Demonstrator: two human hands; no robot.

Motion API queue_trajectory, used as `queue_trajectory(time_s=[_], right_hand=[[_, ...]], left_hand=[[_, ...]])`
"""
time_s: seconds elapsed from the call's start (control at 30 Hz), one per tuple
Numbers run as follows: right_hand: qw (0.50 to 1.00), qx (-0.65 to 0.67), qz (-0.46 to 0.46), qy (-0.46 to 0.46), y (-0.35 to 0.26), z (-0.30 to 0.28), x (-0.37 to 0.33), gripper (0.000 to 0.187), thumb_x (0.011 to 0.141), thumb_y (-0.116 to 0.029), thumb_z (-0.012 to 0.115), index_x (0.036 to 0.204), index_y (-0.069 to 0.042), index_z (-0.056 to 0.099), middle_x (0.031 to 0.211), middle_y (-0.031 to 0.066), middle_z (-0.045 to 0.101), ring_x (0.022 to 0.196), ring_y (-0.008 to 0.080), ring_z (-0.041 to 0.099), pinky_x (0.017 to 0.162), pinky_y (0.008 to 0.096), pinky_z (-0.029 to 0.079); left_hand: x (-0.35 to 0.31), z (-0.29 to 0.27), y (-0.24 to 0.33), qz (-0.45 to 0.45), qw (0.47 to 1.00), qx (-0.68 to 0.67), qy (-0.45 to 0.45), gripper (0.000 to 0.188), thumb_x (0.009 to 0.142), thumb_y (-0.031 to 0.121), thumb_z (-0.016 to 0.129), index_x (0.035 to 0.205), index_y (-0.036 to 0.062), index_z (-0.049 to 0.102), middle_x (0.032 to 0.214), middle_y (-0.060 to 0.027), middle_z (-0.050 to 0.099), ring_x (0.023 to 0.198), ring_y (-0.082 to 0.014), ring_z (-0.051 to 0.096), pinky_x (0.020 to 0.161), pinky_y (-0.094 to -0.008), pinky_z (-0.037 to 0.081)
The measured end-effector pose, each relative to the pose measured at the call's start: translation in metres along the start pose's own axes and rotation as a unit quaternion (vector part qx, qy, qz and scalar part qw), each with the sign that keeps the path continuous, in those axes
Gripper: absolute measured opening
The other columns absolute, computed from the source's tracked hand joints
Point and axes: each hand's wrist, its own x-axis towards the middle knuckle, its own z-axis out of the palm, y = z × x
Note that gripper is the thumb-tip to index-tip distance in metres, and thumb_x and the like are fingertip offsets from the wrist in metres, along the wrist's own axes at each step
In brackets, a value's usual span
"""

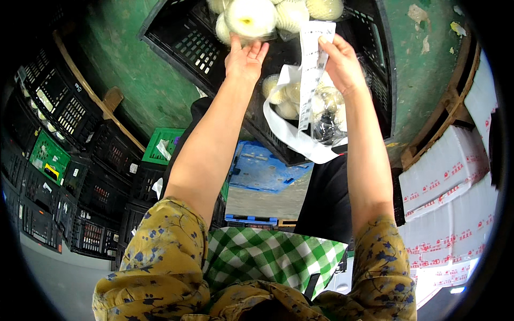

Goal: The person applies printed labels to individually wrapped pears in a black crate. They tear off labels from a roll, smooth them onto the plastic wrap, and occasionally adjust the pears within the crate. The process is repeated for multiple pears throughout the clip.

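Note:
My left hand (246,61) reaches to a clear-wrapped pack of pale yellow round fruit (250,18) at the top of the view. Its fingers are stretched out and apart, touching the pack's near edge. In my right hand (344,64) a long white strip of printed labels (313,64) is pinched between thumb and fingers. The strip hangs down and loops over another plastic-wrapped fruit pack (286,96). Both packs are in a black slatted plastic crate (383,69). More fruit in foam nets (324,8) lies at the crate's far end, partly cut off.
Black crates (112,152) stand stacked at the left, with green crates (51,155) among them. White printed cartons (441,171) are piled at the right. A blue plastic crate or pallet (267,166) lies below the black crate. The floor (118,48) is worn green.

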Motion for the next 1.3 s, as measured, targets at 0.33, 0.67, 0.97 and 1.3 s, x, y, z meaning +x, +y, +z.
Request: queue_trajectory(time_s=[0.33, 0.67, 0.97, 1.3], right_hand=[[0.997, -0.069, -0.023, -0.041, 0.007, 0.020, -0.007, 0.020, 0.081, -0.013, 0.062, 0.095, 0.001, 0.062, 0.110, 0.0089, 0.057, 0.091, 0.0117, 0.055, 0.077, 0.0263, 0.046], [0.932, -0.326, -0.142, 0.071, 0.011, 0.121, 0.033, 0.028, 0.078, -0.020, 0.062, 0.095, 0.002, 0.064, 0.123, 0.0144, 0.048, 0.104, 0.0212, 0.052, 0.086, 0.0306, 0.042], [0.929, -0.338, -0.150, 0.036, -0.008, 0.107, 0.022, 0.024, 0.078, -0.019, 0.061, 0.092, 0.002, 0.063, 0.084, 0.0104, 0.063, 0.076, 0.0198, 0.060, 0.070, 0.0286, 0.046], [0.993, -0.045, -0.092, 0.063, -0.046, 0.034, -0.033, 0.022, 0.083, -0.012, 0.060, 0.100, 0.001, 0.060, 0.089, 0.0038, 0.063, 0.081, 0.0092, 0.056, 0.074, 0.0233, 0.044]], left_hand=[[0.048, -0.032, 0.027, -0.021, 0.999, -0.015, -0.033, 0.041, 0.089, 0.041, 0.043, 0.117, 0.0124, 0.051, 0.122, -0.0085, 0.052, 0.114, -0.0231, 0.048, 0.096, -0.0431, 0.040], [0.051, -0.040, 0.021, -0.053, 0.983, -0.046, -0.171, 0.039, 0.094, 0.030, 0.037, 0.125, 0.0068, 0.043, 0.122, -0.0099, 0.050, 0.110, -0.0224, 0.050, 0.095, -0.0386, 0.042], [0.008, -0.021, 0.023, -0.053, 0.996, -0.016, -0.070, 0.021, 0.089, 0.015, 0.046, 0.102, -0.0002, 0.053, 0.091, -0.0064, 0.057, 0.090, -0.0181, 0.052, 0.089, -0.0345, 0.041], [-0.048, 0.026, -0.034, 0.065, 0.988, -0.060, -0.130, 0.014, 0.077, -0.002, 0.060, 0.088, 0.0034, 0.053, 0.086, -0.0082, 0.062, 0.080, -0.0205, 0.061, 0.081, -0.0338, 0.048]])
